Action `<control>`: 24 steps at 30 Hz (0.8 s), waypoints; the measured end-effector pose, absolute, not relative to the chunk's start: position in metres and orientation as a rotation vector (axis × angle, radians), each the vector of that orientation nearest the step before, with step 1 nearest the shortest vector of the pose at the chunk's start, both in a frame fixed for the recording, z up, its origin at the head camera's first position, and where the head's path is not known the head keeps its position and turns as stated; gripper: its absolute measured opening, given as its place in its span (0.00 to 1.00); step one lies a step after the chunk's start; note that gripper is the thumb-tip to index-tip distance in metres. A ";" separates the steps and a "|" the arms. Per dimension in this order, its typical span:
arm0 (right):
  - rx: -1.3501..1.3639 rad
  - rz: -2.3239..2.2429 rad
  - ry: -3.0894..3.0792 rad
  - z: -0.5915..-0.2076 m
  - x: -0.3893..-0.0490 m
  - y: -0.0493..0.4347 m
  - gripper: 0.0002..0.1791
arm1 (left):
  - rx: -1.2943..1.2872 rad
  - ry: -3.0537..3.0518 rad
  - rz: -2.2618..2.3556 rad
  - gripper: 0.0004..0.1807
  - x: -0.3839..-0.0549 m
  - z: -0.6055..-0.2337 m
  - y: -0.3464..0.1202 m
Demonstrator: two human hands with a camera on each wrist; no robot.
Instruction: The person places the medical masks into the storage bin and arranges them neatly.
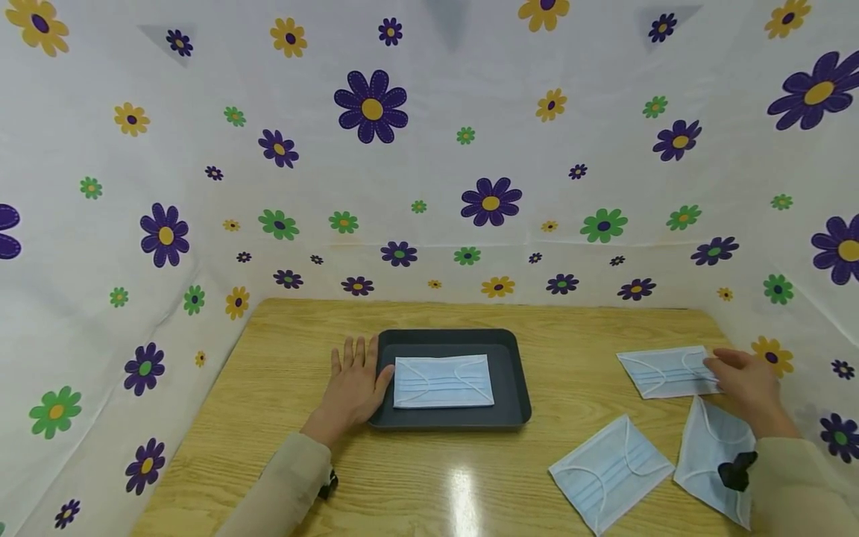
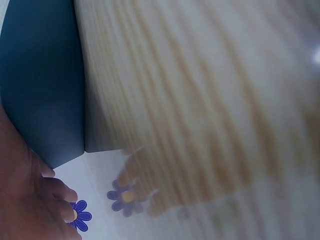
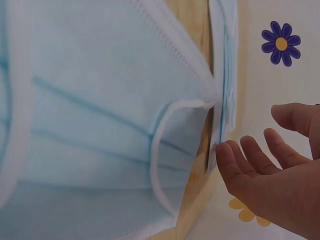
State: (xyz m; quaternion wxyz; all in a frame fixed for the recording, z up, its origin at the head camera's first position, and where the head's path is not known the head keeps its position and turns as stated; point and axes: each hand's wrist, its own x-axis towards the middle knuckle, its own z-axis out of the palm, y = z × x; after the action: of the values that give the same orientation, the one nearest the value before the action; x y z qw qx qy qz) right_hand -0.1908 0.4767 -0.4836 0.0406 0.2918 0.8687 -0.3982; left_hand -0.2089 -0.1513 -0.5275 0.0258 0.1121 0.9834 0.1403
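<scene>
A dark grey tray [image 1: 456, 419] lies on the table with one light blue face mask [image 1: 443, 382] flat inside it. My left hand [image 1: 352, 386] rests against the tray's left side, fingers spread and straight, thumb at the rim. At the right, my right hand [image 1: 751, 384] is at the right end of another face mask [image 1: 667, 371]. In the right wrist view its thumb stands apart from the loosely bent fingers [image 3: 250, 160], whose tips are at that mask's edge; nothing is pinched. Two more masks lie nearer: a tilted mask [image 1: 612, 473] and a mask [image 1: 714, 455] partly under the right forearm.
The wooden table [image 1: 302, 335] is bordered at the back and sides by a white flowered cloth [image 1: 429, 164]. Bare wood [image 1: 570, 350] lies between the tray and the masks at the right. A black strap piece [image 1: 737, 471] sits at the right wrist.
</scene>
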 end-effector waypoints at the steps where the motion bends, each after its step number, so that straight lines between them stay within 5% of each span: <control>1: 0.900 -1.208 2.665 -0.485 -0.190 0.478 0.40 | 0.346 3.039 0.436 0.42 -0.209 -0.527 -0.151; 24: 0.985 -1.186 2.665 -0.492 -0.184 0.481 0.36 | 0.345 3.045 0.415 0.42 -0.210 -0.530 -0.151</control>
State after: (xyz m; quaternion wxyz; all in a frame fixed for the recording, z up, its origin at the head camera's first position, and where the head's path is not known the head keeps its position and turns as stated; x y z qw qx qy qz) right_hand -0.1837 0.4808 -0.4918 0.0313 0.3197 0.8652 -0.3850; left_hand -0.2100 -0.1514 -0.5295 0.0247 0.1114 0.9844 0.1342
